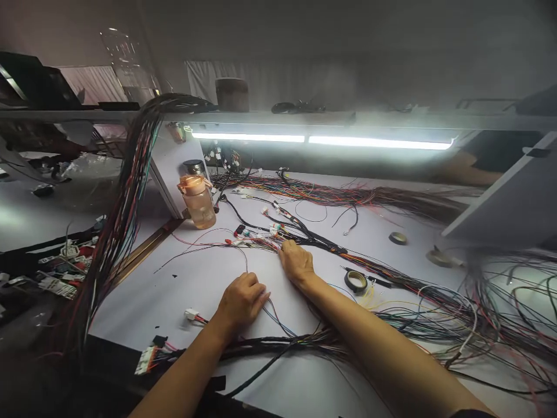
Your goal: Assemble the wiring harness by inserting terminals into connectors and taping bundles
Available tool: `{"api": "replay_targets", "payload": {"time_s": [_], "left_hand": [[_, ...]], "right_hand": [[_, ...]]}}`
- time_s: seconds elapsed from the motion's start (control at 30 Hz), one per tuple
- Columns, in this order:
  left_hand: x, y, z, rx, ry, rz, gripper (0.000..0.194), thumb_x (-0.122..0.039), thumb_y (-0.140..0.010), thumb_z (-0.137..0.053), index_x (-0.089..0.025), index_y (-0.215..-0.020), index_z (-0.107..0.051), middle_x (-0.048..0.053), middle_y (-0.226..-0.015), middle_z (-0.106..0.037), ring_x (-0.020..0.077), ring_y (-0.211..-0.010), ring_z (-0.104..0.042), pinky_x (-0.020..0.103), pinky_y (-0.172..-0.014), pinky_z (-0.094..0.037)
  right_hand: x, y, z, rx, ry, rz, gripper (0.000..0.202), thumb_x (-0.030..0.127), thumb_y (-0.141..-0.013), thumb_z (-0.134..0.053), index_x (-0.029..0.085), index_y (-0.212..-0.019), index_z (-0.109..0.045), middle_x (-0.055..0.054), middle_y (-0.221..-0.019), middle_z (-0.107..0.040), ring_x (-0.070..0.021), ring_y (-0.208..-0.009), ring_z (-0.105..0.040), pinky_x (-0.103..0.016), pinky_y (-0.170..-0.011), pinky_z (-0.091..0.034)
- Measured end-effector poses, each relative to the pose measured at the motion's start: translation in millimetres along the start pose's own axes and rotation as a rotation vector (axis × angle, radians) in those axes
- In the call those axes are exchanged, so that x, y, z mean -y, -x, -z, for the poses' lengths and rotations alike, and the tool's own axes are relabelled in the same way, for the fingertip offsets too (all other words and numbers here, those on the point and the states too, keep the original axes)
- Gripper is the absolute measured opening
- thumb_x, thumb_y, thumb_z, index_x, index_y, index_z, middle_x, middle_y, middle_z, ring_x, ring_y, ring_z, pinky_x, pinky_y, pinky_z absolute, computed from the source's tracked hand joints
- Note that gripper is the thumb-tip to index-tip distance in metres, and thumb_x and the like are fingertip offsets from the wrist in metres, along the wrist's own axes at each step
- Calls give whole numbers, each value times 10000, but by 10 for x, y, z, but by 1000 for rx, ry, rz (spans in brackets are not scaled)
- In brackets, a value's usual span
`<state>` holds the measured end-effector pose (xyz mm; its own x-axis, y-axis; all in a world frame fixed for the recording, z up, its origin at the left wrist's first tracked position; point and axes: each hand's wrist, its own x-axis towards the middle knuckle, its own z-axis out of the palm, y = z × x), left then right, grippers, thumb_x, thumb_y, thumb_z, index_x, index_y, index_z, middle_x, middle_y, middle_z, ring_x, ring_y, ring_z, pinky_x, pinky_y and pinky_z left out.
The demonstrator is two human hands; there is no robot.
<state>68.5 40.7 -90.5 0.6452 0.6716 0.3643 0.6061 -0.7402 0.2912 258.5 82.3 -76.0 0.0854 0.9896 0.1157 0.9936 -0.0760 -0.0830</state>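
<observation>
My left hand [243, 299] is closed low over the white table [161, 302], with thin blue and red wires [278, 319] running from its fingertips toward a black-wrapped harness [265, 346]. Farther forward and to the right, my right hand [296, 261] is closed at a bunch of thin wires [265, 244], whose ends spread leftward. White, red and black connectors [275, 230] lie just beyond it, beside a taped branching harness [319, 239]. A white connector [191, 314] rests left of my left hand. What each hand pinches is mostly hidden by the fingers.
An orange bottle [199, 203] stands at the back left. A thick wire bundle [126, 197] hangs from the shelf [261, 118] on the left. Tape rolls [355, 281] lie at the right, near loose wires [435, 325]. A long bundle [313, 191] crosses the back under a lamp.
</observation>
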Motion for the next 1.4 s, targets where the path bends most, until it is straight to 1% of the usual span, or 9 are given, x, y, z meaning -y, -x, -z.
{"api": "replay_targets", "payload": {"time_s": [0.23, 0.4, 0.53, 0.73, 0.9, 1.03, 1.2, 1.3, 1.4], "left_hand": [[74, -12, 4, -125, -70, 240, 181, -275, -878, -568, -162, -947, -691, 95, -909, -624, 243, -876, -569, 407, -781, -503], [117, -4, -65, -192, 7, 208, 249, -238, -880, -566, -115, -1069, -672, 145, -1083, -620, 258, -1025, -569, 419, -901, -504], [92, 10, -68, -166, -15, 237, 255, -203, -869, -567, -114, -1085, -670, 159, -1148, -608, 274, -1070, -561, 435, -933, -504], [57, 35, -77, -115, -24, 271, 221, -208, -861, -582, -149, -1048, -683, 137, -1154, -615, 260, -1079, -561, 417, -938, -508], [27, -18, -37, -114, -47, 288, 256, -248, -879, -570, -150, -1094, -668, 137, -1191, -613, 250, -1122, -552, 402, -965, -494], [-259, 12, 244, -129, -54, 214, 354, -356, -903, -545, -160, -1186, -630, 152, -1269, -596, 273, -1192, -530, 485, -1044, -418], [-746, 541, 670, 102, 77, -78, 609, -568, -832, -577, -228, -1334, -525, 132, -1339, -572, 287, -1284, -483, 532, -1132, -292], [-852, 1140, 697, 86, 171, -154, 433, -395, -867, -607, -261, -1278, -582, 116, -1218, -659, 279, -1178, -575, 473, -1040, -423], [-880, 1753, 550, 78, 427, 26, 266, -225, -863, -608, -273, -1115, -678, 69, -896, -729, 202, -819, -667, 354, -778, -540]], "right_hand": [[74, 63, -76, -4, -9, 0, 205, 310, -975, -424, 192, -1072, -562, -87, -1123, -627, -198, -1005, -612, -280, -702, -438], [-10, 120, 228, 10, -35, 81, 315, 465, -938, -480, 211, -1088, -590, -67, -1111, -650, -228, -993, -610, -309, -725, -403], [-2, 461, 428, -144, -102, 239, 303, 415, -971, -430, 201, -1098, -603, -79, -1057, -667, -221, -981, -593, -332, -795, -358], [184, 1032, 137, -3, -184, 400, 197, 388, -908, -558, 232, -999, -637, -38, -947, -661, -208, -866, -601, -319, -748, -351], [166, 1011, -53, 27, -264, 362, 178, 374, -936, -511, 264, -1003, -633, -12, -951, -652, -191, -850, -596, -303, -736, -351], [143, 995, -38, 11, -234, 364, 193, 365, -937, -501, 247, -982, -646, -23, -914, -656, -195, -838, -591, -308, -711, -334], [158, 1029, 18, 18, -209, 357, 190, 320, -931, -489, 242, -1001, -647, -27, -929, -661, -188, -831, -583, -302, -700, -327], [166, 1027, 60, 32, -203, 357, 227, 368, -954, -457, 253, -1019, -641, -25, -940, -663, -183, -838, -590, -299, -718, -333], [164, 1021, 99, 61, -197, 359, 225, 372, -951, -467, 247, -1033, -636, -33, -963, -665, -182, -861, -592, -293, -721, -338]]}}
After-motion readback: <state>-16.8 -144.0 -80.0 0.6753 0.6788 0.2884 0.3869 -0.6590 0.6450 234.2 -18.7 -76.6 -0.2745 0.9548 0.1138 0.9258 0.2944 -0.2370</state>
